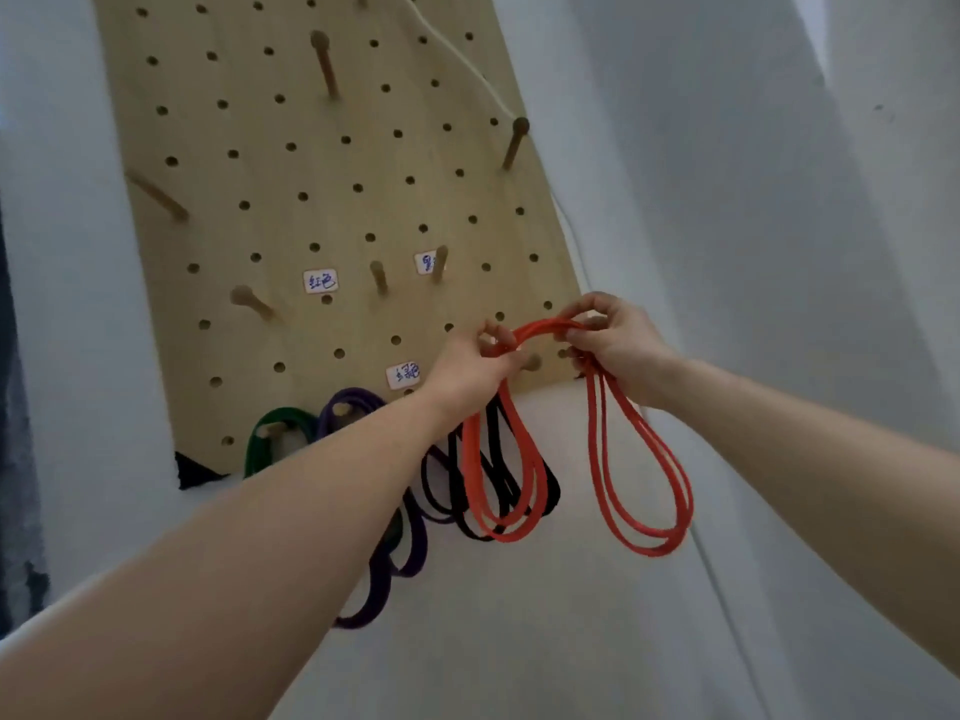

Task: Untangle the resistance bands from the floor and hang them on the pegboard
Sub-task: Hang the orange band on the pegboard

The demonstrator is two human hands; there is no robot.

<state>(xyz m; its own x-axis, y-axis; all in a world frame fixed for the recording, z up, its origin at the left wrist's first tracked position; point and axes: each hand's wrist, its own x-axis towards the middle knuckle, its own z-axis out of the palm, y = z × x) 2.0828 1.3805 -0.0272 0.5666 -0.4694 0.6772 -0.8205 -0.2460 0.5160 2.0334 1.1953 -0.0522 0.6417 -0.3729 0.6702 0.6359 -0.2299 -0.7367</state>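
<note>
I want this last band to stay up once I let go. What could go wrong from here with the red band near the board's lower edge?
1. The red band is bunched in several loops between the left hand and right hand; one loop could miss the peg and slip off.
2. The black bands hang right behind it, so the loops might tangle with them.

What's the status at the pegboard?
Left hand and right hand both gripping red band. Loops hanging unhung. Peg just behind, unobstructed.
</note>
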